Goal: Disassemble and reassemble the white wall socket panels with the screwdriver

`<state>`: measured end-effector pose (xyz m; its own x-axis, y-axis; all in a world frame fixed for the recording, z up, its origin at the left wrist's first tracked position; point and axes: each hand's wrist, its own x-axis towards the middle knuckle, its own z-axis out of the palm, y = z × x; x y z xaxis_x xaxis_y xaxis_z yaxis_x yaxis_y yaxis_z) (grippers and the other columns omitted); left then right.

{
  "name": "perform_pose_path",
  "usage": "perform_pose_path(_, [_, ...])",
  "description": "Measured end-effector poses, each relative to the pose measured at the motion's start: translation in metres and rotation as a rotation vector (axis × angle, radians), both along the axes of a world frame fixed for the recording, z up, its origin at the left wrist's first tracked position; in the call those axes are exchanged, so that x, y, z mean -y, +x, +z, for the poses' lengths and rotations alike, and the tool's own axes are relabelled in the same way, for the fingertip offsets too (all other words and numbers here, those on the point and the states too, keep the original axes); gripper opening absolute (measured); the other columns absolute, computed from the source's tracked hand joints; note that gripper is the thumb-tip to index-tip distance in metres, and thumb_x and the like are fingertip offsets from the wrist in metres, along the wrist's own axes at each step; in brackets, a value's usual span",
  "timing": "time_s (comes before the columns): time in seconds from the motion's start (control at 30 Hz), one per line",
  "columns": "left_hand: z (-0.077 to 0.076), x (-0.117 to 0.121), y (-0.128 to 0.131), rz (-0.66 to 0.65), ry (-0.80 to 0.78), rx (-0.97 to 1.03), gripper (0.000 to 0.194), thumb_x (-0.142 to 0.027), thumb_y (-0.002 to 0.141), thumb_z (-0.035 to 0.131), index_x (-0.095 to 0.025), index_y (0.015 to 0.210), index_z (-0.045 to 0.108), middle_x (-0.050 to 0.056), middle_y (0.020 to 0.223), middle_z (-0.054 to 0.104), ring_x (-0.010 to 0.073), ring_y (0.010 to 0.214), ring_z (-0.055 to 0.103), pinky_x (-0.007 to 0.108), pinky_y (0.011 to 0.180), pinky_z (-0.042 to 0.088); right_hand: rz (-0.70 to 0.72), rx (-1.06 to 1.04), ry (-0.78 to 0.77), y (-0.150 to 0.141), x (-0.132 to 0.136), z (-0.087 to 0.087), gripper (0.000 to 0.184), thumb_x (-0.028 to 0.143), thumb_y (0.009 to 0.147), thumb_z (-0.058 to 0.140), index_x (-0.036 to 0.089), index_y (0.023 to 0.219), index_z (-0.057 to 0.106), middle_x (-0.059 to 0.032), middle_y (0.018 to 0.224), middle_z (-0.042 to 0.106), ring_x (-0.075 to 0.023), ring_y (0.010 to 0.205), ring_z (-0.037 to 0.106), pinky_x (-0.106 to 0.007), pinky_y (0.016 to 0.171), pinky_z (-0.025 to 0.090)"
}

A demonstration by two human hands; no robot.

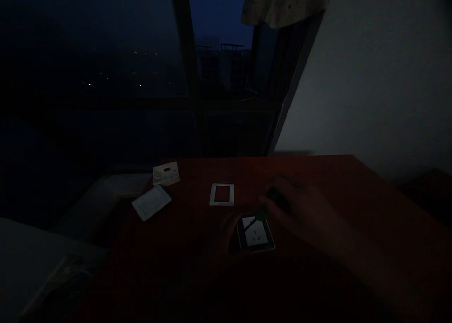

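A wall socket (257,236) with a white face and a dark surround lies on the reddish table. My left hand (229,233) is curled round its left side and holds it, though deep shadow hides most of the palm. In my right hand (294,205) is a screwdriver (261,213) with a green handle. Its shaft slants down to the left, and the tip meets the left part of the socket, where I cannot make out a screw. Beyond the socket, a white square frame (221,203) rests flat on the table.
At the table's left edge are a white plate (151,203) and a white box-like piece (166,173) with a small opening. Behind the red table (303,167) stands a dark window (222,130); a pale wall (370,78) rises on the right. The light is very dim.
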<state>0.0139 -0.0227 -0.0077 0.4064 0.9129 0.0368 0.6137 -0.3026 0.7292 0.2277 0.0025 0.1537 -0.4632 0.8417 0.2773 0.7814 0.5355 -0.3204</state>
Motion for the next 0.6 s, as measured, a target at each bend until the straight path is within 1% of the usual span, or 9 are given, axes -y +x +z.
perform_pose_path(0.13, [0.001,-0.001,0.001,-0.015,-0.003,0.007,0.083,-0.051,0.076,0.07,-0.029,0.145,0.028,0.01,0.151,0.031,0.0328,0.136,0.031,0.051,0.109,0.032,0.004,-0.011,0.001,0.0,-0.002,0.0,0.012,0.029,0.092,0.049,0.019,0.097,0.054,-0.0047,0.088,0.066,-0.017,0.072,0.064,-0.028,0.063,0.046])
perform_pose_path(0.33, [-0.002,-0.002,0.002,-0.014,0.001,0.02,0.082,-0.049,0.077,0.069,-0.027,0.145,0.028,0.01,0.149,0.031,0.0313,0.135,0.032,0.049,0.108,0.032,0.016,-0.007,-0.012,-0.001,-0.002,0.001,0.014,0.031,0.092,0.049,0.02,0.098,0.055,-0.0047,0.09,0.066,-0.018,0.075,0.064,-0.029,0.063,0.047])
perform_pose_path(0.47, [0.005,-0.001,0.002,-0.021,-0.006,0.034,0.082,-0.047,0.077,0.07,-0.029,0.145,0.027,0.01,0.15,0.03,0.0305,0.135,0.031,0.049,0.109,0.031,0.018,-0.013,-0.026,0.0,0.0,0.001,0.014,0.031,0.092,0.049,0.02,0.099,0.054,-0.0041,0.089,0.066,-0.0178,0.075,0.064,-0.029,0.064,0.046])
perform_pose_path(0.6, [0.01,-0.001,0.002,-0.029,-0.008,0.027,0.081,-0.048,0.078,0.069,-0.03,0.145,0.028,0.01,0.15,0.031,0.0315,0.135,0.033,0.05,0.108,0.032,0.019,-0.011,-0.034,0.0,0.002,0.003,0.012,0.029,0.092,0.05,0.02,0.098,0.054,-0.0033,0.088,0.065,-0.0172,0.073,0.063,-0.028,0.061,0.046])
